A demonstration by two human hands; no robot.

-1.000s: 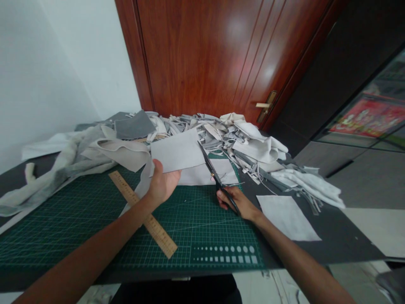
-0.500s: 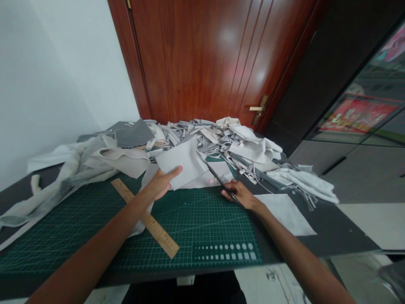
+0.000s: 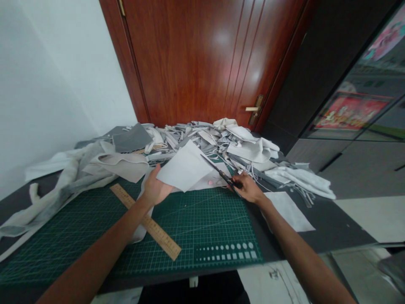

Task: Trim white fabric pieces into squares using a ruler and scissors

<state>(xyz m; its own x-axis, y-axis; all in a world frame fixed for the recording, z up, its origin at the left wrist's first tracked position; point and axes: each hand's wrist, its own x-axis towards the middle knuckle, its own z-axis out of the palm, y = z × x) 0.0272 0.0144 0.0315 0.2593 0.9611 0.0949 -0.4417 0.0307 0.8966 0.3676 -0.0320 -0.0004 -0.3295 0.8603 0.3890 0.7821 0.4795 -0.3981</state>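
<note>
My left hand (image 3: 154, 188) pinches a pale grey fabric piece (image 3: 185, 166) by its lower edge and holds it up over the cutting mat. My right hand (image 3: 249, 188) grips black-handled scissors (image 3: 221, 176), whose long blades point left, their tips close to the held fabric's right edge. Under both hands lies another pale fabric sheet (image 3: 218, 177), partly hidden by the held piece. A wooden ruler (image 3: 148, 221) lies slanted on the mat below my left wrist.
The green cutting mat (image 3: 79, 236) covers the dark table (image 3: 332, 232). A white fabric square (image 3: 287, 211) lies to its right. A heaped pile of grey and white scraps (image 3: 215, 139) stands behind, with long fabric lengths (image 3: 72, 177) at left, against a wall and a wooden door (image 3: 196, 63).
My right hand has moved up and right, and the scissors now lie flatter. My left hand has turned the fabric piece to a new angle. The view has tilted slightly.
</note>
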